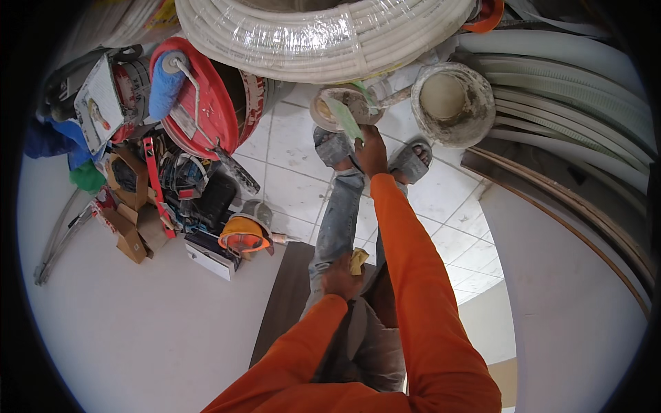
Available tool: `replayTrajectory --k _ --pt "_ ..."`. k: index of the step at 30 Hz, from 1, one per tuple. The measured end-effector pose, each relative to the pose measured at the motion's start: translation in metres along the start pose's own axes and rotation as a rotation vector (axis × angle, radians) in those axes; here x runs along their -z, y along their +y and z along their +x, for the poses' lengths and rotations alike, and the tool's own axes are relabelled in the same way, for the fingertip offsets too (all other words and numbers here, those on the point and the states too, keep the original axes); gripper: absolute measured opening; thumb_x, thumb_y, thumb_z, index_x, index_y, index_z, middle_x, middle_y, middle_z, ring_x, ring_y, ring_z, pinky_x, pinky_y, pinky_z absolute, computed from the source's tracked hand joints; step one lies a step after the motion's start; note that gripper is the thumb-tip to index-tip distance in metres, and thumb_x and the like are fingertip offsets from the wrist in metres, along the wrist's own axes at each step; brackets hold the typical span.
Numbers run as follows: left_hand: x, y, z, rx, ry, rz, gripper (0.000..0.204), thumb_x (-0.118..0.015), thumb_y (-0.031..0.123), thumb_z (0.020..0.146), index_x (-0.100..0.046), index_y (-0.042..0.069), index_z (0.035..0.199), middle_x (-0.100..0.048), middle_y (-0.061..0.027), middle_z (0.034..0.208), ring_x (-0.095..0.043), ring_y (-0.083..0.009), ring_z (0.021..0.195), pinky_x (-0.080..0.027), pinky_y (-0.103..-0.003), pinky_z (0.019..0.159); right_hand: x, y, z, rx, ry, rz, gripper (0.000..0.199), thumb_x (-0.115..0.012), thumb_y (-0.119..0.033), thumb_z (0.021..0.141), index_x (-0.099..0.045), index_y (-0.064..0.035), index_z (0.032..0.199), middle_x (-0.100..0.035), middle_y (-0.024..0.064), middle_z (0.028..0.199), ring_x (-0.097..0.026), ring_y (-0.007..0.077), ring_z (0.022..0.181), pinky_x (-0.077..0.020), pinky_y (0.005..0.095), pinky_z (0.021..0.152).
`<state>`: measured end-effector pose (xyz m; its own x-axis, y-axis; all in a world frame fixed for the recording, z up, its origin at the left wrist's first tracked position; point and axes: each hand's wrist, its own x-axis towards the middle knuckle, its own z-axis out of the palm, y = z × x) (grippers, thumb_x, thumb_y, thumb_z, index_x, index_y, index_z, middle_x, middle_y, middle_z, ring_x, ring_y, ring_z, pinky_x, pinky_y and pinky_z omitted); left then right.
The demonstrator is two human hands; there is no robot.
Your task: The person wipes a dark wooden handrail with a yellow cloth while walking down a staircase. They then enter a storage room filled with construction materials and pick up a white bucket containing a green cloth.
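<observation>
My right hand (372, 153) reaches down between my feet, its fingers closed round a flat pale green strip (344, 118) whose exact kind I cannot make out. The strip slants over a shallow round container (332, 114) smeared with light material. My left hand (339, 277) is lower in the picture, at my knee, closed on a small folded yellow piece (359, 261) that could be sandpaper or a sponge. Just right of the shallow container stands a plaster-crusted bucket (451, 103).
A large wrapped coil of white tubing (323, 41) spans the far side. Left are a red-rimmed paint bucket (231, 113), a blue paint roller (165, 89), a red level (157, 186), cardboard boxes (127, 230) and an orange helmet (244, 234). Curved white panels (571, 89) lie right.
</observation>
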<state>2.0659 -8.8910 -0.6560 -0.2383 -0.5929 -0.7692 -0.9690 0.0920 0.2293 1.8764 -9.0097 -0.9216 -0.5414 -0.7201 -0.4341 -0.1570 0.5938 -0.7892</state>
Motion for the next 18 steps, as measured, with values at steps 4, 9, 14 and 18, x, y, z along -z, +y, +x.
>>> replayTrajectory --k 4,9,14,18 --pt "0.000 -0.003 -0.002 0.025 0.051 -0.019 0.043 -0.075 0.031 0.082 -0.065 0.009 0.117 -0.072 -0.0147 0.099 -0.072 -0.0348 0.089 -0.058 -0.047 0.076 0.006 -0.017 -0.017 0.094 -0.154 -0.077 0.039 -0.063 -0.002 0.087 -0.062 -0.0041 0.126 -0.058 0.0231 0.124 -0.059 0.0430 0.114 -0.0515 0.0497 0.095" --pt "-0.003 0.000 0.008 0.132 0.085 -0.057 0.042 -0.075 0.033 0.083 -0.064 0.011 0.117 -0.072 -0.0145 0.099 -0.072 -0.0369 0.087 -0.058 -0.048 0.074 -0.007 -0.002 0.009 0.011 0.084 0.005 0.029 -0.062 -0.007 0.089 -0.066 -0.0055 0.118 -0.065 0.0199 0.116 -0.060 0.0413 0.113 -0.0510 0.0490 0.094" --pt "0.000 -0.005 0.008 0.132 0.149 -0.079 0.042 -0.075 0.033 0.083 -0.063 0.011 0.116 -0.072 -0.0147 0.099 -0.072 -0.0374 0.086 -0.058 -0.048 0.072 -0.017 -0.019 0.037 -0.104 0.080 -0.368 0.029 -0.057 -0.029 0.096 -0.071 -0.0090 0.112 -0.071 0.0123 0.113 -0.062 0.0359 0.109 -0.0457 0.0553 0.095" --pt "0.021 0.004 0.015 0.137 0.126 -0.120 0.041 -0.077 0.030 0.083 -0.063 0.010 0.115 -0.072 -0.0145 0.098 -0.071 -0.0372 0.085 -0.058 -0.047 0.071 -0.032 -0.022 0.073 -0.216 0.007 -0.452 0.030 -0.055 -0.027 0.095 -0.071 -0.0071 0.112 -0.074 0.0179 0.107 -0.066 0.0400 0.107 -0.0451 0.0540 0.098"
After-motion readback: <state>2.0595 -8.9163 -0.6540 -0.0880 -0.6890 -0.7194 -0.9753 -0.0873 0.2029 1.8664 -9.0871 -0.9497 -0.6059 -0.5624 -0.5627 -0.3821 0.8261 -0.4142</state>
